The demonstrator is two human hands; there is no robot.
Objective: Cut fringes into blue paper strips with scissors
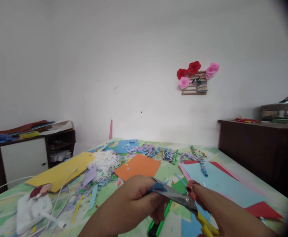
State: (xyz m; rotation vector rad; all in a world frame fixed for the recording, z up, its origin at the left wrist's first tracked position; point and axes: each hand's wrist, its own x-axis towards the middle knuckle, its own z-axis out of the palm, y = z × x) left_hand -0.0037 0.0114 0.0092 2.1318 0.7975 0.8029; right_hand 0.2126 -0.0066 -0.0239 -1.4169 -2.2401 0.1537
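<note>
My left hand is closed around a small blue paper strip, its far end hidden by the fingers. My right hand grips scissors with yellow handles, pointing left. The scissors' metal blades reach to the left fingers and touch or overlap the blue strip; how far apart they stand is hard to tell. A small red paper roll sits at the right hand's fingertips, above the scissors' pivot. Below the left hand, a green utility knife lies on the table, partly covered by the fingers.
Orange paper, light blue sheets and yellow sheets lie around. White shredded strands and strings of rolled paper are further back. At left sits a white power strip with cables. A dark cabinet borders the right.
</note>
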